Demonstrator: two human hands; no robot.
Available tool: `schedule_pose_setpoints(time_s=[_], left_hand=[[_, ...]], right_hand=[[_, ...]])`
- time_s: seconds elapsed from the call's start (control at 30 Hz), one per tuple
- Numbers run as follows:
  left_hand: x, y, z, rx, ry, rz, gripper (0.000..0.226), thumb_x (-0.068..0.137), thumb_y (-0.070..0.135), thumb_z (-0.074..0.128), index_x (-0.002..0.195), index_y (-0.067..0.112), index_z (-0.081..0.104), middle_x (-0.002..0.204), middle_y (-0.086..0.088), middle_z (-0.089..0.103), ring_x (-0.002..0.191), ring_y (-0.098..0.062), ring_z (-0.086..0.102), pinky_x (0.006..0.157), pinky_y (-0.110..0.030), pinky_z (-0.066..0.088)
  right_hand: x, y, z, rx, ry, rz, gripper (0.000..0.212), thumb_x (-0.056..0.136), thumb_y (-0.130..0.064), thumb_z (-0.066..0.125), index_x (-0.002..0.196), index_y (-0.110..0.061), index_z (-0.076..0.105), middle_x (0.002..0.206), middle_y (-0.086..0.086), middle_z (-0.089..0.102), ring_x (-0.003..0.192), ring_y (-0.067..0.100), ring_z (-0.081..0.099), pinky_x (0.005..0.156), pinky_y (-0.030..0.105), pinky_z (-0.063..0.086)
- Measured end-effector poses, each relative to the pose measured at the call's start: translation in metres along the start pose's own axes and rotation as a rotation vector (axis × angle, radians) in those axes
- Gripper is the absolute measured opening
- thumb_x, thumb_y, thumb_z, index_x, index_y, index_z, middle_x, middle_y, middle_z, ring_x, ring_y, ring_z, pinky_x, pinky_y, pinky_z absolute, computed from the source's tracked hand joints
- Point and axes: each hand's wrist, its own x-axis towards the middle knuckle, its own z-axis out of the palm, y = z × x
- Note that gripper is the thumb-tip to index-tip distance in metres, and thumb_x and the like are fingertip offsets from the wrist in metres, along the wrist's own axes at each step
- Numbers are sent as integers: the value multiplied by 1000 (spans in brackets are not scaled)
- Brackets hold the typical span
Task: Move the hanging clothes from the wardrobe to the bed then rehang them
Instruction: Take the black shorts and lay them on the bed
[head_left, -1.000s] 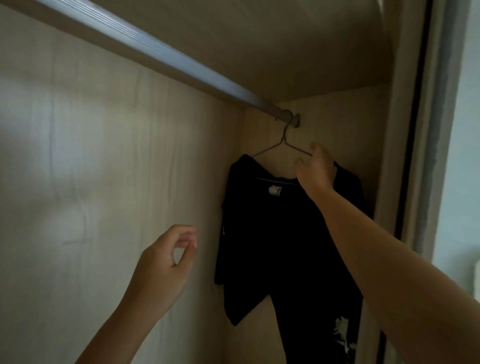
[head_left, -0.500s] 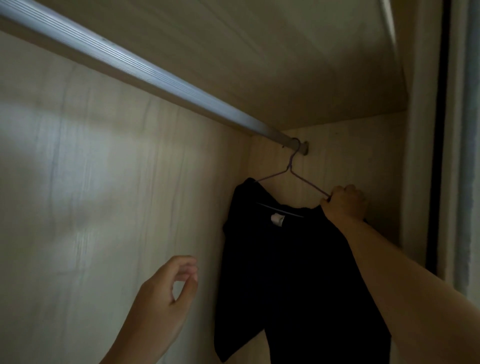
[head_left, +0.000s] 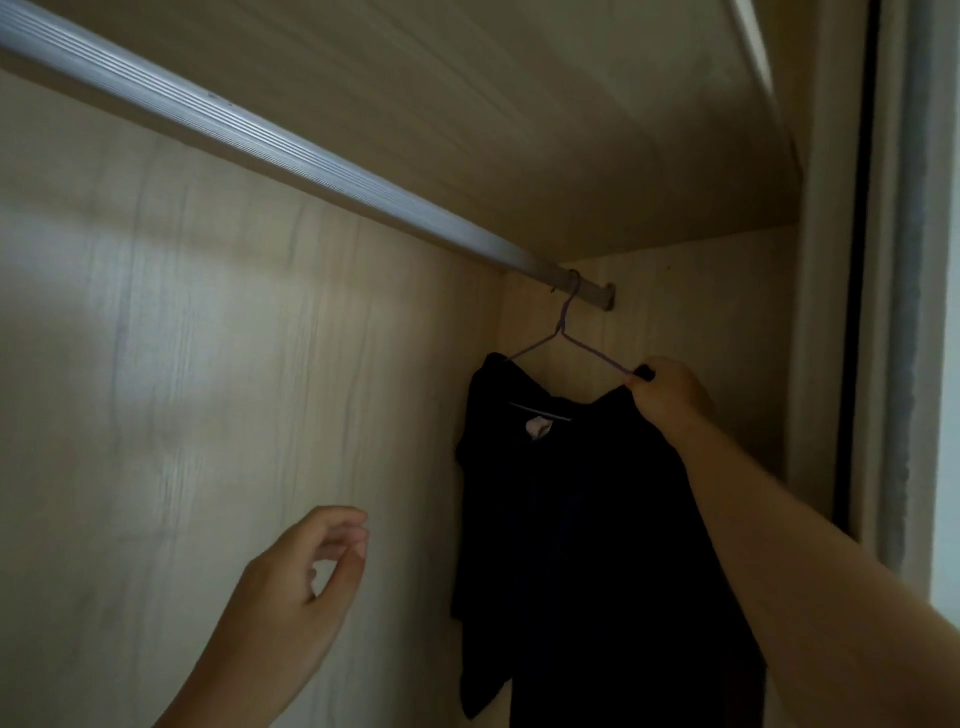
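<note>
Now right hand (head_left: 670, 393) fingers clamp the hanger (head_left: 562, 326), loose a second ago; left hand (head_left: 291, 597) stays loosely curled.

No text, brand, number or sign can be read. The only candidate is a small white label (head_left: 538, 428) at the inside neck of the black shirt (head_left: 571, 519), which hangs at the far right end of the rail (head_left: 260, 150). The label is too blurred and dim for any characters to be made out.

Head camera looks up, close, into the wardrobe (head_left: 260, 364) corner.
</note>
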Motion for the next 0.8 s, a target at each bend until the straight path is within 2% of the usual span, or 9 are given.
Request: schedule_pose_setpoints(time_s=[0.13, 0.23, 0.33, 0.43, 0.53, 0.6, 0.7, 0.8], left_hand=[[0, 7, -2, 22, 3, 18, 27, 84, 11, 58, 85, 38, 56, 96, 35, 57, 89, 14, 55, 71, -11, 41], [1, 11, -3, 31, 8, 21, 29, 84, 10, 57, 84, 39, 55, 98, 32, 59, 90, 14, 55, 71, -10, 40], [3, 14, -3, 54, -6, 32, 28, 85, 9, 57, 85, 37, 55, 84, 17, 68, 91, 16, 53, 72, 1, 39], [4, 17, -3, 73, -16, 53, 21, 86, 11, 55, 94, 30, 58, 95, 18, 63, 93, 20, 50, 75, 7, 34], [3, 18, -2, 100, -4, 83, 21, 86, 12, 54, 104, 21, 61, 97, 19, 60, 92, 18, 51, 76, 8, 32], [1, 19, 0, 137, -6, 97, 25, 87, 14, 54, 111, 18, 60, 100, 15, 59, 92, 9, 55, 76, 4, 34], [-2, 19, 0, 200, 1, 126, 31, 87, 15, 54, 118, 17, 57, 112, 13, 53, 107, -6, 50, 86, -10, 33], [-3, 9, -8, 305, 49, 166, 36, 88, 18, 54, 124, 13, 53, 126, 2, 52, 119, -15, 45, 98, -26, 33]], right_hand=[[-10, -7, 2, 7, 40, -19, 14, 90, -28, 49, 89, -19, 59, 88, 6, 57, 78, 25, 53, 71, 29, 41], [-17, -8, 6, 76, 81, -22, 17, 89, -29, 52, 94, -18, 63, 85, 4, 55, 78, 24, 52, 71, 29, 41], [-23, -9, 9, 190, 110, 17, 20, 88, -31, 54, 99, -17, 64, 92, 7, 61, 85, 27, 57, 76, 33, 46], [-34, -8, 10, 338, 113, 37, 19, 87, -30, 57, 98, -18, 64, 91, 5, 61, 88, 27, 60, 78, 33, 48], [-53, -1, 11, 472, 62, 11, 6, 88, -22, 57, 89, -18, 61, 84, 3, 60, 83, 24, 57, 71, 29, 44], [-67, 5, 13, 534, 6, -4, 4, 88, -18, 57, 84, -17, 59, 76, 0, 59, 80, 22, 57, 66, 25, 42], [-85, 14, 15, 526, -55, -62, 14, 86, -17, 60, 72, -20, 59, 71, -4, 58, 76, 20, 58, 72, 29, 45], [-110, 24, 13, 519, -126, -154, 17, 85, -9, 60, 70, -16, 58, 67, -4, 56, 61, 4, 56, 65, 25, 43]])
